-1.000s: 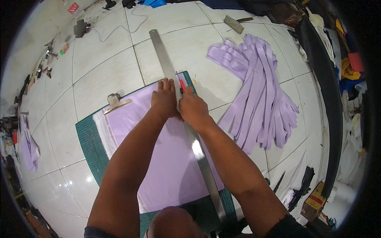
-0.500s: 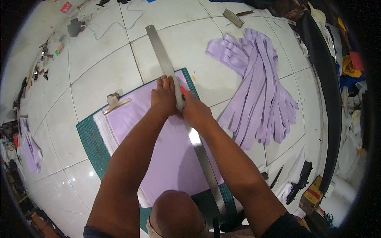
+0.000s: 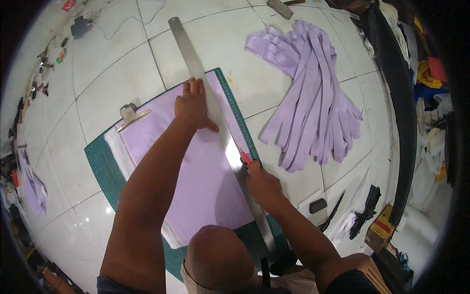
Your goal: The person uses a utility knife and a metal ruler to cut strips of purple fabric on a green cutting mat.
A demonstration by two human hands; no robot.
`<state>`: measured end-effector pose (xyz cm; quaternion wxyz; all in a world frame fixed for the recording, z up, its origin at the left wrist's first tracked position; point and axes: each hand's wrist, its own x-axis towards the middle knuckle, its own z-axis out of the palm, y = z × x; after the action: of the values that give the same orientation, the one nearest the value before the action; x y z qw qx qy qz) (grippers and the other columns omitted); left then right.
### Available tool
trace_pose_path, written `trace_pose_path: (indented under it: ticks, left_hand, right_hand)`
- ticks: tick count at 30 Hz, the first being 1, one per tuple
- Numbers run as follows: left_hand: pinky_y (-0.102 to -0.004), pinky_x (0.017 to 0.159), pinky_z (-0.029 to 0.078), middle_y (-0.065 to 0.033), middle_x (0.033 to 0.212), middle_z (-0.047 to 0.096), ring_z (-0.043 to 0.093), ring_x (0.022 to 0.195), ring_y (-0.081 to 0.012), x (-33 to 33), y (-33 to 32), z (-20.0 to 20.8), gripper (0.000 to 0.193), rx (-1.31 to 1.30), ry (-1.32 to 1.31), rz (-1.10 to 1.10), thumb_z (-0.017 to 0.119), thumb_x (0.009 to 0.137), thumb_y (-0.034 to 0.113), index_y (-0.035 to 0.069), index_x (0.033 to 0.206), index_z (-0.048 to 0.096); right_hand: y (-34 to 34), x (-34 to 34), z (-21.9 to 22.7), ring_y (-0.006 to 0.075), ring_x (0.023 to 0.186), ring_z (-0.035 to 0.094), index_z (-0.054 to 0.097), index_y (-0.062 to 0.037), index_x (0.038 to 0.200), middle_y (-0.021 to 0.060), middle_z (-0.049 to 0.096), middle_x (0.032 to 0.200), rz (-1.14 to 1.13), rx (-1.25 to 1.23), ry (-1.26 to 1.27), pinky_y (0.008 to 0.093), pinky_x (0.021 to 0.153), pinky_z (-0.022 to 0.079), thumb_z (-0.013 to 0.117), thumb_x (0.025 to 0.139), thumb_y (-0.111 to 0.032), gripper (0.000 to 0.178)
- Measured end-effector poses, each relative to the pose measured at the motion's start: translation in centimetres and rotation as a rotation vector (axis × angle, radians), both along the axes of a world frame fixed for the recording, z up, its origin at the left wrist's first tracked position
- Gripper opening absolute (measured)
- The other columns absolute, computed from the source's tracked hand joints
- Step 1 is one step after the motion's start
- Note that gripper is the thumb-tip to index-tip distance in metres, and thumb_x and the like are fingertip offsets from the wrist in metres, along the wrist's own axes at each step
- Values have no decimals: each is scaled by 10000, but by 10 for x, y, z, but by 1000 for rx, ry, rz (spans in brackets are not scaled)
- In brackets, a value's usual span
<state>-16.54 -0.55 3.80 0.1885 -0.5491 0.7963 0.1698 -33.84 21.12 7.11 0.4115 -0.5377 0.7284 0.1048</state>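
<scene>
A stack of lilac fabric lies on a green cutting mat, with a bulldog clip at its upper left edge. Across the fabric runs a long steel ruler, extending past the mat at both ends. My left hand presses flat on the ruler near the far edge, fingers stretched forward and thumb apart. Beside the ruler's right edge, nearer to me, my right hand is closed around a red utility knife. Its tip is close to the fabric; the blade itself is too small to make out.
Cut lilac strips lie heaped on the tiled floor to the right. Near my right forearm are a dark block and black scissors. A long black roll borders the right side. Small tools line the far left.
My right hand with the knife has moved toward me along the ruler, away from my left hand. My left hand stays on the ruler with its thumb now spread. The view has shifted slightly.
</scene>
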Motion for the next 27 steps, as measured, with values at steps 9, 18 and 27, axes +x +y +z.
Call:
trace_pose_path:
  ticks: [9, 18, 27]
  left_hand:
    - [-444, 1075, 417, -197, 1588, 199, 221, 1474, -336, 4, 4, 1, 1475, -22, 7, 19, 896, 448, 631, -21, 1531, 135]
    - [-431, 1006, 499, -245, 1521, 294, 316, 1432, -358, 13, 8, -18, 1152, -193, 30, -18, 847, 639, 392, -45, 1492, 207]
    - [-445, 1021, 483, -254, 1527, 280, 295, 1438, -366, 11, 7, -9, 1277, -120, 21, -20, 871, 577, 516, -39, 1501, 186]
  right_hand:
    - [-111, 30, -10, 497, 898, 635, 413, -4, 1152, 320, 644, 940, -106, -340, -152, 581, 822, 477, 476, 954, -218, 298]
    - [-178, 68, -45, 492, 887, 642, 395, 37, 1103, 317, 652, 905, -63, -462, -182, 555, 810, 492, 492, 924, -185, 301]
    - [-181, 66, -32, 471, 916, 650, 411, 40, 1120, 301, 661, 941, -66, -395, -124, 548, 838, 495, 510, 896, -153, 311]
